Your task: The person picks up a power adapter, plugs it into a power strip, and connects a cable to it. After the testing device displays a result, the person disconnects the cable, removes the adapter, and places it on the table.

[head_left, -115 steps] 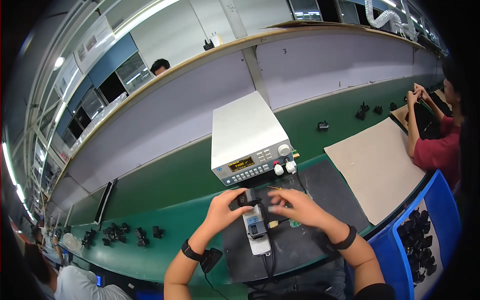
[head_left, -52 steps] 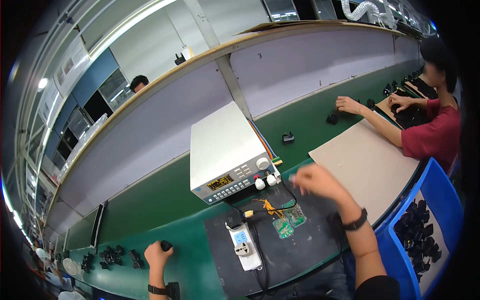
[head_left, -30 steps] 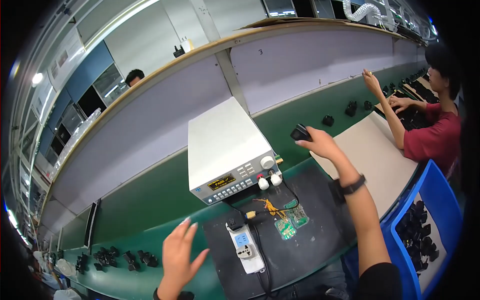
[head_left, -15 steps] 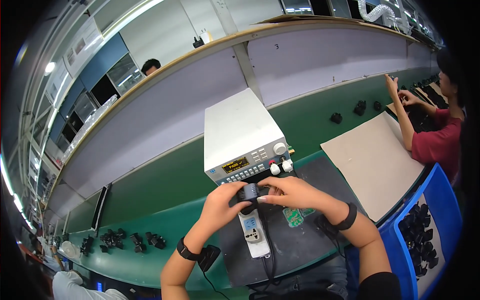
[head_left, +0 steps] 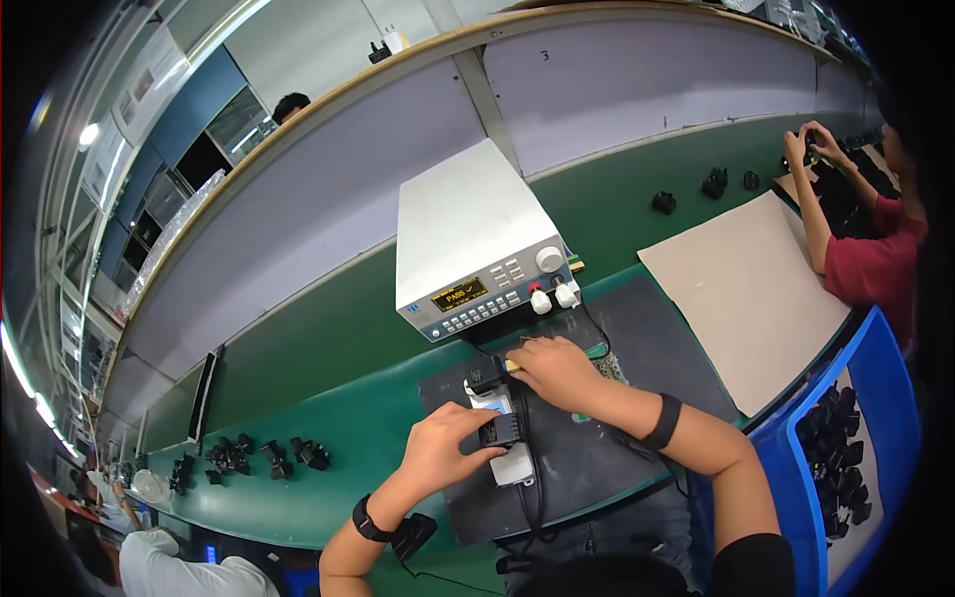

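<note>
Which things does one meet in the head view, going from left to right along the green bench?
Loose black adapters → left hand on a black adapter → right hand → beige sheet → blue bin of black parts.

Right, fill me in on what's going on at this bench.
A person sits at a green workbench with both hands on a black mat. The left hand grips a small black plug-shaped adapter sitting on a white socket strip. The right hand presses another black adapter at the strip's far end. Behind stands a grey bench instrument with a lit display. A blue bin of black adapters sits to the right, where another person in a red shirt works.
</note>
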Tool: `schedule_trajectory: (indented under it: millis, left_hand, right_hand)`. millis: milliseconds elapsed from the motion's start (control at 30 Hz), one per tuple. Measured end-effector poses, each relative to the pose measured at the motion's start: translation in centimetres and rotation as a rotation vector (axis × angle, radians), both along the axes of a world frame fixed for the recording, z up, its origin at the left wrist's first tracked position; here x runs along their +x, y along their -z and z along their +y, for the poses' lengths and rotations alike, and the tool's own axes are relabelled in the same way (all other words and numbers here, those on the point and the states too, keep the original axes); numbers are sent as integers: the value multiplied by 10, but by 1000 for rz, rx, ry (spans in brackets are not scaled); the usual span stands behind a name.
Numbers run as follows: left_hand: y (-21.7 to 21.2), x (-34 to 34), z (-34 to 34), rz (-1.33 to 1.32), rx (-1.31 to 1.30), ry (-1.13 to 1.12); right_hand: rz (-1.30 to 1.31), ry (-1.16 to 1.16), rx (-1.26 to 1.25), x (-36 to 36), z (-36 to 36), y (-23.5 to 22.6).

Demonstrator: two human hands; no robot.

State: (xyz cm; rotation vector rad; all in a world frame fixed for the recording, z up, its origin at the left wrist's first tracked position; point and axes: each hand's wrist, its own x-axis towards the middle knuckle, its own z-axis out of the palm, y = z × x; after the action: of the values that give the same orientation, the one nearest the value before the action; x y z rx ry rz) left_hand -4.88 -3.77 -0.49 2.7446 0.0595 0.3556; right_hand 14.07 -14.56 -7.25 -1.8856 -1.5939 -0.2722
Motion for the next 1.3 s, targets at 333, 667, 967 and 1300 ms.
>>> schedule_trajectory:
  millis: [333,667,967,1300]
  left_hand:
    - [5,-1,-6,99,173,-59]
    - [7,-1,-9,61,169,-59]
    - [8,-1,-8,66,135,-31]
    - [13,-2,-4,55,87,-26]
  right_hand:
    - [125,20,-49,-5,-34,-13]
    - [296,-138,-103,-40,-68,-6]
    - [178,-242,-133,-26,-58,-5]
    - [246,-300,-180,-17,-55,-1]
